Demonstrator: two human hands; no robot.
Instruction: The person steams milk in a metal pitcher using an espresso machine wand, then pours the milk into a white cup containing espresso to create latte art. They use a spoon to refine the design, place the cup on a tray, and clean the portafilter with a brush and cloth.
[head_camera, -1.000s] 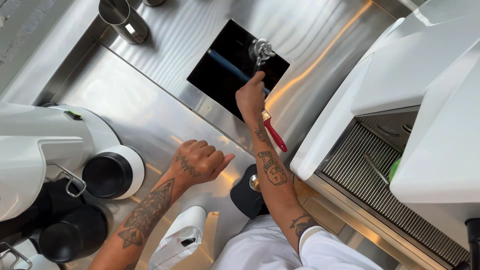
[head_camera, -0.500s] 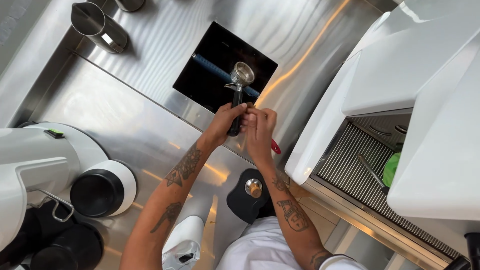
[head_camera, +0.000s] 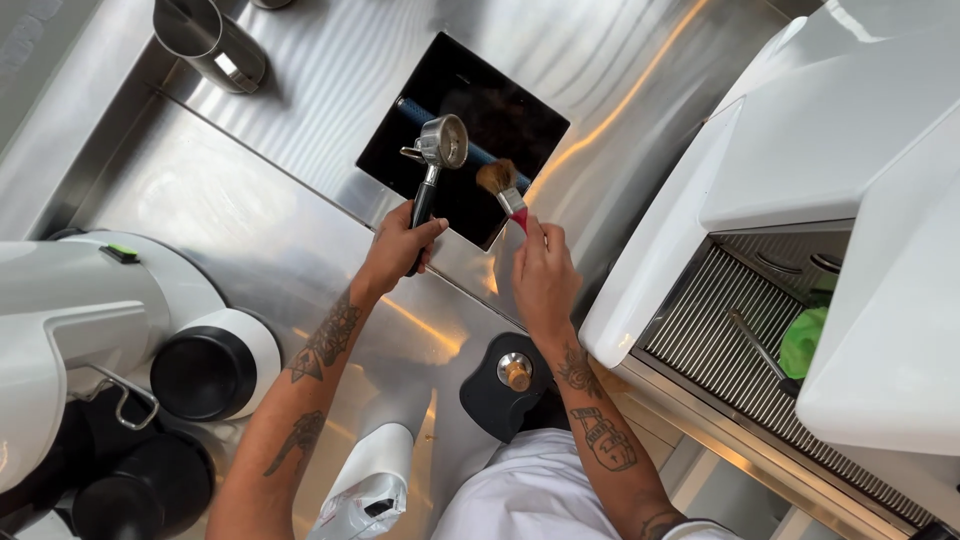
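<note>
- The black handle of a portafilter (head_camera: 437, 160) is gripped in the closed left hand (head_camera: 397, 245), its metal basket held over the square black opening (head_camera: 400, 120) in the steel tabletop (head_camera: 250, 230).
- A red-handled brush (head_camera: 503, 188) is pinched in the right hand (head_camera: 543, 275), bristles just beside the basket.
- A steel pitcher (head_camera: 208, 38) is seen well apart; its contents cannot be told.

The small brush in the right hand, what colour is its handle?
Red, on the small bristle brush in the right hand; head view.

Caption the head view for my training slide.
Left hand holds a black-handled metal portafilter over a square black opening; right hand holds a red-handled brush.
</note>
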